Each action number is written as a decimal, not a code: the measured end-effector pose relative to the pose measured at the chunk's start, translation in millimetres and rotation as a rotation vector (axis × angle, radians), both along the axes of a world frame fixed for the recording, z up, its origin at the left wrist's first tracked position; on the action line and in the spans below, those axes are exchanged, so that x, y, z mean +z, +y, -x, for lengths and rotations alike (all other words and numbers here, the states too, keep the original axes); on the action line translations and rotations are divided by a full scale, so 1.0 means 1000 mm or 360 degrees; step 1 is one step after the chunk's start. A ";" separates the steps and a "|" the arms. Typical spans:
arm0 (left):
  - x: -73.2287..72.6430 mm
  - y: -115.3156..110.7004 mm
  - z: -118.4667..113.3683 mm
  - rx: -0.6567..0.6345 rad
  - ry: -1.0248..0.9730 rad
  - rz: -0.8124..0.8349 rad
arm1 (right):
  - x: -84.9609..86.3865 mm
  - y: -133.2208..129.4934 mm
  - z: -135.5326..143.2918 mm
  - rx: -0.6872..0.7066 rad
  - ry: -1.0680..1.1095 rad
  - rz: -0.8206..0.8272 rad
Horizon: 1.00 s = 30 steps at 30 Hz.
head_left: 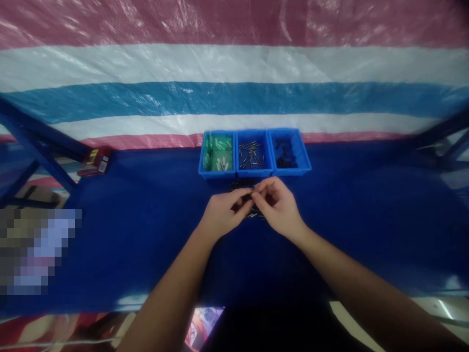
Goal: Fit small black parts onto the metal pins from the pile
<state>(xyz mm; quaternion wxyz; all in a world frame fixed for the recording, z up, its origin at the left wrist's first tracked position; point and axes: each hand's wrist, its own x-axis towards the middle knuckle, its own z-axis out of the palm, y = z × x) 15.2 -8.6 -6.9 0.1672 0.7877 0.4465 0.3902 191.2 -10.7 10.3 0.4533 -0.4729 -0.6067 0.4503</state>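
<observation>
My left hand (pixel 227 211) and my right hand (pixel 279 205) meet over the blue table, fingertips pinched together. Whatever lies between them is too small and dark to name. Beneath and around the fingers lies a pile of small metallic and dark pieces (pixel 253 214), partly hidden by both hands. Just beyond stand three joined blue bins. The left bin (pixel 217 174) holds green bags and small whitish pieces, the middle bin (pixel 254 173) thin metallic pins, and the right bin (pixel 306 157) small dark pieces.
A dark red box (pixel 94 163) sits at the table's far left corner. Behind the blue table (pixel 146 215) hangs a striped plastic sheet (pixel 234 63). Blue metal supports stand at both sides. A bright picture (pixel 203 323) shows below the table's front edge.
</observation>
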 end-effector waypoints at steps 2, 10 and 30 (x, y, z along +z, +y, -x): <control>0.000 0.000 0.000 0.0011 0.0037 -0.0015 | 0.000 0.001 0.000 0.0004 -0.0017 0.0003; 0.004 0.001 0.003 -0.0018 0.0036 0.0050 | 0.003 0.001 -0.001 -0.0068 -0.0057 -0.0045; 0.006 -0.001 0.006 0.0122 -0.0130 0.0174 | 0.006 0.006 -0.004 -0.0169 0.0092 0.0038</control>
